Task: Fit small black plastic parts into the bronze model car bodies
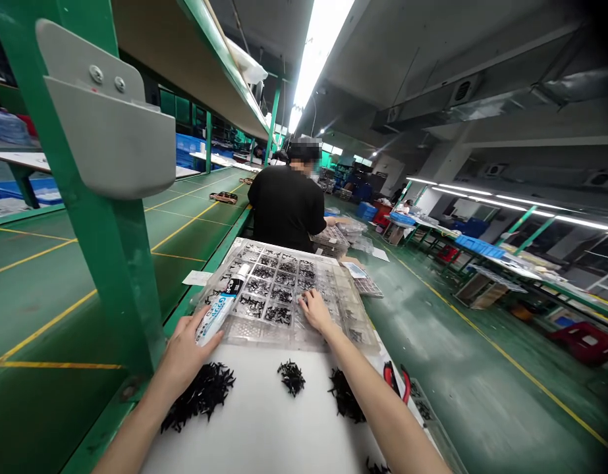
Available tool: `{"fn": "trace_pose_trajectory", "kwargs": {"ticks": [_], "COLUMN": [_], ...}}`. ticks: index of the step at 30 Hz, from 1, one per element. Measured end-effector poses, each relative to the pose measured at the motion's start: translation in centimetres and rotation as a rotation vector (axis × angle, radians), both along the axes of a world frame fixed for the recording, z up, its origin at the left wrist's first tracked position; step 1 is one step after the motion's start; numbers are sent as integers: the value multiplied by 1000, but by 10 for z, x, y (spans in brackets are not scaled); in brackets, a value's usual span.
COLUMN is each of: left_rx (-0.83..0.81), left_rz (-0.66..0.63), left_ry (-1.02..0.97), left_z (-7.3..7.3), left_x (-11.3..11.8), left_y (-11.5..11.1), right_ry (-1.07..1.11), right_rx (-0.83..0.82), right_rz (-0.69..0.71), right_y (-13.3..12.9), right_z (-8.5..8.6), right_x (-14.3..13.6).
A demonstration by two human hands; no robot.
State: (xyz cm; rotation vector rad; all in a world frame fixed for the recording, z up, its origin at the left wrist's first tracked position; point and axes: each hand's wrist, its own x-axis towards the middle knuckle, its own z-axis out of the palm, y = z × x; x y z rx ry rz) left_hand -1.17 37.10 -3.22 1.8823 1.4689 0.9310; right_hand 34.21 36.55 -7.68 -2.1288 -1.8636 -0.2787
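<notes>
My left hand (192, 339) is wrapped around a white and blue tube with a white cap (217, 313), which looks like glue and leans over the left side of a clear compartment box (269, 334). Small black parts (278, 314) fill many of the box's cells. Over the middle right cells, my right hand (315, 311) has its fingers bent and close together; what they hold, if anything, is hidden. Nearer me on the white tabletop (264, 434) lie piles of black parts: a large one (207, 392) by my left forearm, a small middle one (291, 377), and another (346, 395) partly behind my right forearm.
Red-handled pliers (397, 382) lie at the table's right edge, beside another parts box (427, 408). A green post with a grey holder (110, 138) stands close on the left, next to the green conveyor (195, 217). Ahead sits a person in black (286, 204) near stacked clear boxes (331, 240).
</notes>
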Motion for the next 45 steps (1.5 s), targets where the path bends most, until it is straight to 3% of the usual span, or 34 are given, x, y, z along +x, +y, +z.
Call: {"fn": "trace_pose_trajectory", "kwargs": {"ticks": [11,18,23,27,35,45], "left_rx": [30,26,11,20,16,20], "left_rz": [-44,-52,-55,-53,-65,-89], "left_ry": [-3,11,14,6,-4,21], "left_z": [-5,-7,-6,-6,-6,-5], "left_x": [0,0,1,1,3,7], "left_y": [-3,-4,-6,-7,-9,-11], "right_ry": [-21,-57,-62,-66,-65,85], "right_rx": [-108,-254,-385,-385,-311,-248], "right_rz": [7,-31,-32,-38,69,-94], "right_y": [0,-2,9,17,-4,12], "right_z": [8,24,28,30,9,3], "right_x": [-6,13,17,17,-8,-19]}}
